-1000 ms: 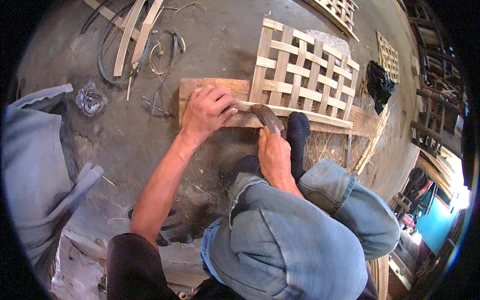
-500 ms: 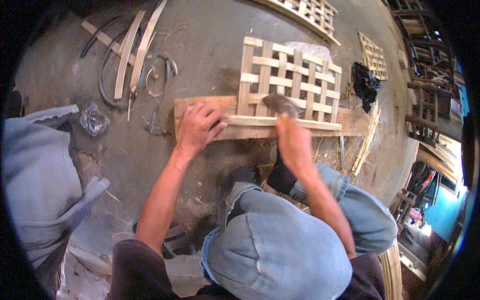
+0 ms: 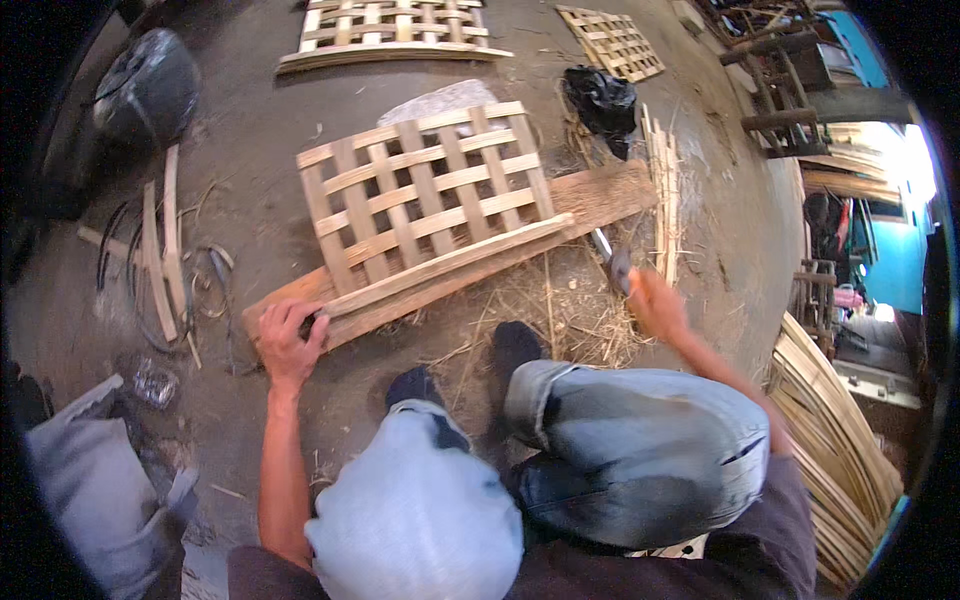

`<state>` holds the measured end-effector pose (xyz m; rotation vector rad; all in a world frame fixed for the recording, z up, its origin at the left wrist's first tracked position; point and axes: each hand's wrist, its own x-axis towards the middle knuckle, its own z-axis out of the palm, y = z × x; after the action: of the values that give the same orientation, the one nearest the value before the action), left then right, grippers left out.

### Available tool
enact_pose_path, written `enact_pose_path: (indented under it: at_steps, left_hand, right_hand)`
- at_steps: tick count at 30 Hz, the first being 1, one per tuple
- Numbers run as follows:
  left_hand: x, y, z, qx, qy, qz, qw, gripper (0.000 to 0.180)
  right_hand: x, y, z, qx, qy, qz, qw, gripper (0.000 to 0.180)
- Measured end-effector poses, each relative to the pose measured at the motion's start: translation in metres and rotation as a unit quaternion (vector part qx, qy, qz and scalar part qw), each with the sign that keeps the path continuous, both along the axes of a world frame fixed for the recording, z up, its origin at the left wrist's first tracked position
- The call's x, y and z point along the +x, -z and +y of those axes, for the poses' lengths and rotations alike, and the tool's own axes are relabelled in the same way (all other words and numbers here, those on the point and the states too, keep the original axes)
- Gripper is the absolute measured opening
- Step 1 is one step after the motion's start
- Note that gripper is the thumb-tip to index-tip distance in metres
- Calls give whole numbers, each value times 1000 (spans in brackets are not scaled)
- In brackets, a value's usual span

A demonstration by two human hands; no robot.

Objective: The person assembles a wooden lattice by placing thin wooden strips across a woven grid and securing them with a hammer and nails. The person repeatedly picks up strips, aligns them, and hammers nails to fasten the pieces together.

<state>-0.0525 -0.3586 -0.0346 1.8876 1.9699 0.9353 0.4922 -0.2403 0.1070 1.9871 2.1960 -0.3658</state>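
Woven panel point(image 3: 422, 187) is resting its near edge on the plank point(image 3: 605, 200), and imo it could end up skidding if the left hand point(image 3: 290, 342) is slackening or the hammer point(image 3: 620, 268) is catching a strip. That hand is curling at the plank's left end, can't tell if pinching or just pressing. Right hand point(image 3: 657, 305) is wrapping tight round the hammer. Further out, straw point(image 3: 600, 335) is littering the floor point(image 3: 255, 150) and a black bag point(image 3: 602, 100) is sitting past the panel's far right corner
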Motion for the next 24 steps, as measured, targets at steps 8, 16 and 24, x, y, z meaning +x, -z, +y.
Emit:
enact_pose_path:
  at_steps: [8, 16, 24]
  left_hand:
    - [9, 3, 4, -8, 2, 23, 1000, 16]
    - [5, 0, 0, -19, -18, 38, 999, 18]
    - [12, 6, 0, -2, -63, 80, 995, 29]
  right_hand:
    - [62, 127, -119, 22, 68, 102, 992, 24]
    - [27, 51, 150, 156, -65, 89, 982, 11]
    - [47, 150, 398, 175, -175, 33, 968, 13]
